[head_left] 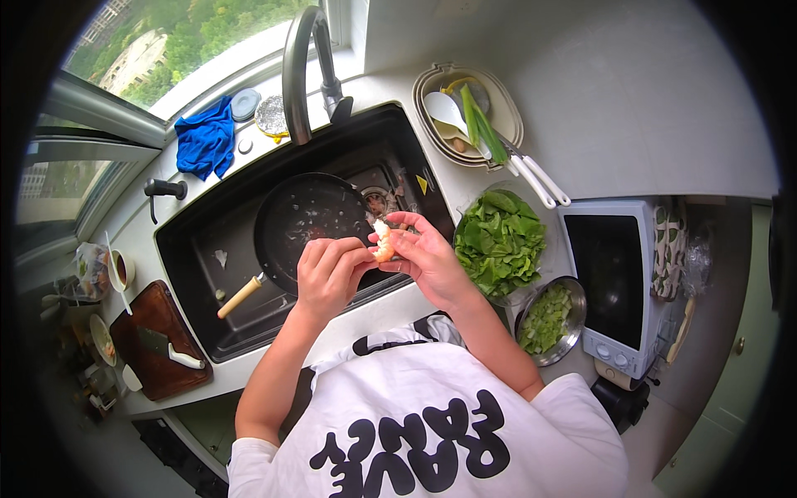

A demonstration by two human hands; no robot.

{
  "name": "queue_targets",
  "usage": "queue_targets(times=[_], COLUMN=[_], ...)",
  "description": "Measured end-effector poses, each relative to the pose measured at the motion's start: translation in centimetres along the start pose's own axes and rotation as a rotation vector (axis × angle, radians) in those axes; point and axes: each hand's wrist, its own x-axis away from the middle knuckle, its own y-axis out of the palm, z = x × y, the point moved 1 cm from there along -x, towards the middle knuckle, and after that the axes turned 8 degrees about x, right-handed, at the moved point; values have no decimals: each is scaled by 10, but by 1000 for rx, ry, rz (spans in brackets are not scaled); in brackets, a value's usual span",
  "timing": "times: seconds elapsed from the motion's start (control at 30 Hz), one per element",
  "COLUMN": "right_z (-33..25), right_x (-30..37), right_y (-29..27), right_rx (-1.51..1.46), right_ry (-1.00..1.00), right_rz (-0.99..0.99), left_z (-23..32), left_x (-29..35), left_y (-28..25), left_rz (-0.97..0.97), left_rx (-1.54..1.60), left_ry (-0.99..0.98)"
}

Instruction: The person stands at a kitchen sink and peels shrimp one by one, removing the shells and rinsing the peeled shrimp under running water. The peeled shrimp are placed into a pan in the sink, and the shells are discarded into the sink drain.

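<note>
Seemingly shrimp (383,241) between both hands (378,261)

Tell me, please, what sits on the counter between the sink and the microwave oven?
In the head view, a clear bowl of leafy greens and a metal bowl of chopped greens sit there.

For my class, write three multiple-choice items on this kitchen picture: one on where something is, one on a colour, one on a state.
1. Where is the frying pan?
A. In the sink
B. On the microwave
C. On the cutting board

2. What colour is the cloth by the faucet?
A. Red
B. Blue
C. Yellow

3. What are the hands doing?
A. Both lie flat on the counter
B. Both hold the pan handle
C. Both hold a shrimp over the sink

Key:
1 A: the pan lies inside the black sink.
2 B: the crumpled cloth is bright blue.
3 C: the left hand and right hand pinch the shrimp between their fingers above the sink.
</note>
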Motion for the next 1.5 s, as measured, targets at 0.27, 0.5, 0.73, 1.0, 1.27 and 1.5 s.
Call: queue_targets(times=[0.27, 0.5, 0.73, 1.0, 1.27, 1.5], right_z=[-2, -7, -12, -12, -26, -35], right_x=[-1, 3, 9, 14, 17, 12], right_y=[-4, -9, -4, -12, 4, -9], right_rx=[-180, -176, 88, 381, 636, 878], right_ry=[56, 16, -110, -333, -431, -435], right_rz=[2, 61, 117, 129, 89, -93], left_z=[0, -11, -18, -17, -9, -17], left_x=[15, 12, 7, -11, -56, -51], left_y=[-9, -22, -17, -11, -20, -15], left_rz=[84, 85, 144, 167, -450, -614], left_rx=[-76, -44, 277, 667, 688, 635], left_ry=[129, 79, -187, -716, -734, -785])
